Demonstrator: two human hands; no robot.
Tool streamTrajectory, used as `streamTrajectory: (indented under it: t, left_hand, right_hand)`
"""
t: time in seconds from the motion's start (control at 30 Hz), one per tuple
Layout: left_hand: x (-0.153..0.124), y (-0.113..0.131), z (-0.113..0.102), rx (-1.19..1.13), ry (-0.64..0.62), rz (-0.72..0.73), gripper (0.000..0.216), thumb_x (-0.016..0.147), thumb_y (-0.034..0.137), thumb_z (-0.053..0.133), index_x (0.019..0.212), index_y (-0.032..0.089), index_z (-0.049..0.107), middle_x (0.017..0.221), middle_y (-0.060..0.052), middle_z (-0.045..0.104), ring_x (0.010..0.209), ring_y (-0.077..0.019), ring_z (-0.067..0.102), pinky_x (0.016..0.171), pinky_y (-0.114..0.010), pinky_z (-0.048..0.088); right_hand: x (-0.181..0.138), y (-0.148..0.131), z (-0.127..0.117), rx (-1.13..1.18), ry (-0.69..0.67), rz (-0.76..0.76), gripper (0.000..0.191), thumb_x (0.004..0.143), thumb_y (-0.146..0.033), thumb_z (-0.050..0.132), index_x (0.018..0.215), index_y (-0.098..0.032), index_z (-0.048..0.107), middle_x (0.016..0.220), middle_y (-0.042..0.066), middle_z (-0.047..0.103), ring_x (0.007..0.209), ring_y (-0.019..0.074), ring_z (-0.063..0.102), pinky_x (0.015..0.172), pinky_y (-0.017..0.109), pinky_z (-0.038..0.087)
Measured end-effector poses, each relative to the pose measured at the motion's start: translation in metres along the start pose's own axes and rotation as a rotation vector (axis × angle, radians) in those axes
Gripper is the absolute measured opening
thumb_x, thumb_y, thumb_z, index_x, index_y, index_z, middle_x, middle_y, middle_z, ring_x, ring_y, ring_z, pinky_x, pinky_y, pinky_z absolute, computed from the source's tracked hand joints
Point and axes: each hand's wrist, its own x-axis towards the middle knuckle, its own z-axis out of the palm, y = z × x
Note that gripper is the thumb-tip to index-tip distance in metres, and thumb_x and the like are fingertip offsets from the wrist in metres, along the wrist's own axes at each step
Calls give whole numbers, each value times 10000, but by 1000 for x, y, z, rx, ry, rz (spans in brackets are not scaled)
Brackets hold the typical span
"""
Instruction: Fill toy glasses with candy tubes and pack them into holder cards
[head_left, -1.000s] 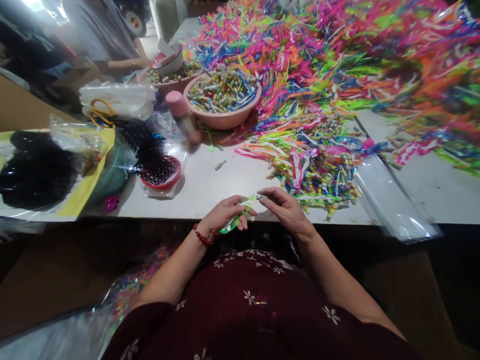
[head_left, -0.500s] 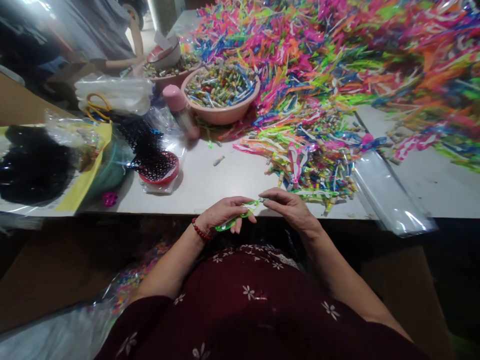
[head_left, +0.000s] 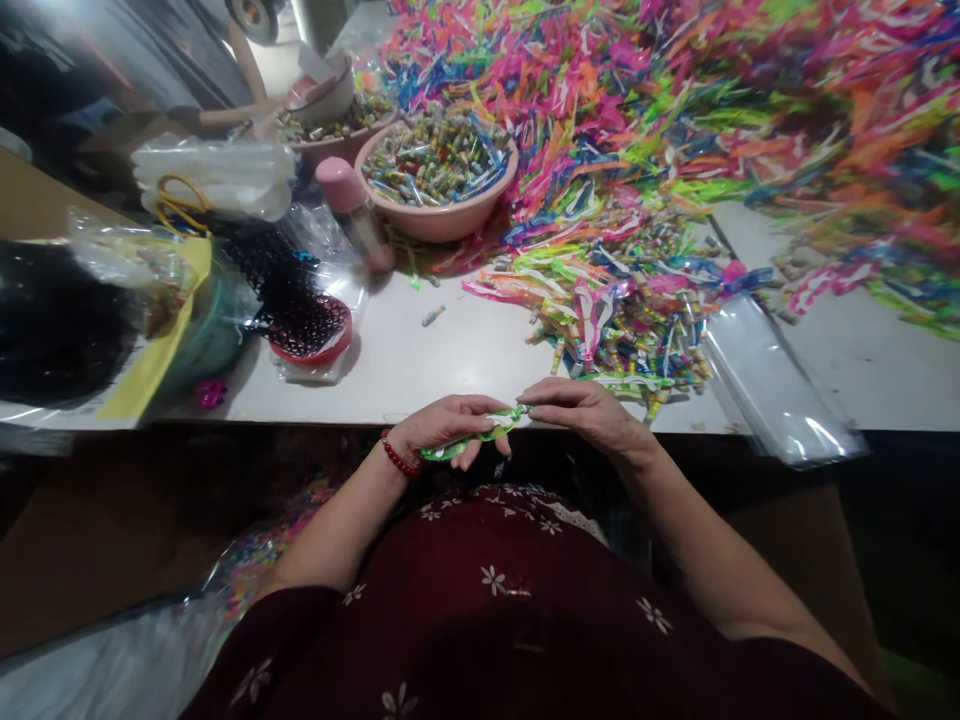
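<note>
A thin green strip (head_left: 501, 424) sits above the near edge of a white table (head_left: 469, 362), held between thumb and fingers of the left hand (head_left: 442, 424), while the right hand (head_left: 589, 414) pinches what looks like a small pale piece (head_left: 523, 408) at the strip's right end. Either could drop over the edge into the dark below if these narrow pinches loosened. A tangled heap (head_left: 626, 325) crowds the right hand's far side and might snag it; farther left stand a pink bowl (head_left: 442, 222) and a bottle (head_left: 367, 235).
</note>
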Motion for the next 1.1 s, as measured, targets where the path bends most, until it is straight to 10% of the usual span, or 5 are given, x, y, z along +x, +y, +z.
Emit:
streamTrajectory:
  t: [0.43,1.1]
  left_hand:
    - [-2,-4,-2,48,-11,-132,500,848,426,759,1280,196,657,927,-101,748,370,-91,571,311,-158,326]
    - [19,17,6,679,-48,-156,465,829,617,676,788,171,553,675,28,570,563,-112,508,521,-215,369]
  right_hand:
    - [-13,-7,9,-606,-142,-369,210,984,-209,562,1056,-210,760,913,68,761,856,182,645,841,319,524]
    - [-22,7,8,-60,-173,265,314,798,-421,780,1008,-189,800,838,-21,714,754,104,586,701,180,449]
